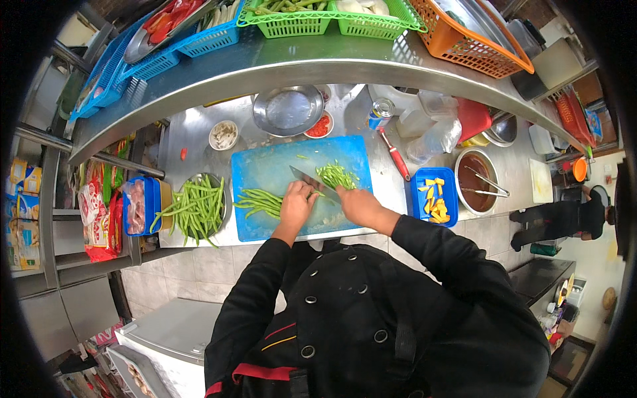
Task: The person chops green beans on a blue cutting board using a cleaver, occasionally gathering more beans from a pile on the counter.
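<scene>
A blue cutting board [285, 156] lies on the steel counter in front of me. My right hand [363, 207] grips a kitchen knife [306, 178], its blade slanting leftward across the board. My left hand [298, 203], fingers bent and pressed together, holds down a bunch of green beans [260, 201] beside the blade. The whole ends of these stick out to the left; the tips under my fingers are hidden. Chopped green bean pieces [337, 174] are heaped beyond the knife. Left of the board, a metal bowl [226, 207] is piled with long green beans [192, 207].
Toward the back are a metal basin [288, 111], small bowls, a can [381, 114] and a red-handled tool [397, 158]. At right, a blue container [416, 199] holds yellow pieces beside a pot [462, 159] of brown sauce. A steel shelf [312, 71] overhangs; another person [564, 215] stands far right.
</scene>
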Motion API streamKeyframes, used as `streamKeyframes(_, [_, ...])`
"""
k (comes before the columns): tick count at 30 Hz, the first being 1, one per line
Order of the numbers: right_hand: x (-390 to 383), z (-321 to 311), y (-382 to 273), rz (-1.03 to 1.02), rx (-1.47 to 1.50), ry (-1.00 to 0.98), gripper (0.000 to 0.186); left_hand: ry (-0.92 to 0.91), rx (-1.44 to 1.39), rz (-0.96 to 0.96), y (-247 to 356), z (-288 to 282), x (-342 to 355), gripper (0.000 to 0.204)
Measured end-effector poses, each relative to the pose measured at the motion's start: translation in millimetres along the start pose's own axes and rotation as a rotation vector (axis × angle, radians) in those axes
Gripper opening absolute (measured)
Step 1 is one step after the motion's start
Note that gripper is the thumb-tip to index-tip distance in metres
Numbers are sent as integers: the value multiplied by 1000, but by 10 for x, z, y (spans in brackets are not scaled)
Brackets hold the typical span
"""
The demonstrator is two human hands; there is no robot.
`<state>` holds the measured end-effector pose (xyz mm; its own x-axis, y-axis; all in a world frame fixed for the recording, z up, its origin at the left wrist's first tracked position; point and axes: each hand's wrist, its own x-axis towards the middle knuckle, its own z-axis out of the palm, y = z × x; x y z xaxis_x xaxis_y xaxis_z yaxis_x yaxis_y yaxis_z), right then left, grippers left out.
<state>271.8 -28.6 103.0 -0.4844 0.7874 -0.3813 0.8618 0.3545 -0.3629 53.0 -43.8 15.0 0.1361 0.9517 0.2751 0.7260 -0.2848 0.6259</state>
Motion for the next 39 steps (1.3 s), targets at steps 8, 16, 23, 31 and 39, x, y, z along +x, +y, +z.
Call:
streamKeyframes(8, [48, -68, -81, -22, 16, -23, 30, -19, 2, 65, -164, -10, -16, 11])
streamKeyframes(16, [273, 211, -108, 1, 101, 46, 33, 11, 34, -57, -103, -34, 19, 16])
streamKeyframes(23, [70, 39, -45, -6, 25, -2, 32, -21, 67, 16, -126, 3, -35, 22])
streamKeyframes(31, [197, -120, -127, -47, 0, -45, 32, 18, 29, 15, -215, 10, -61, 16])
streamKeyframes(39, [461, 140, -109, -36, 72, 51, 33, 32, 11, -4, -146, 12, -10, 12])
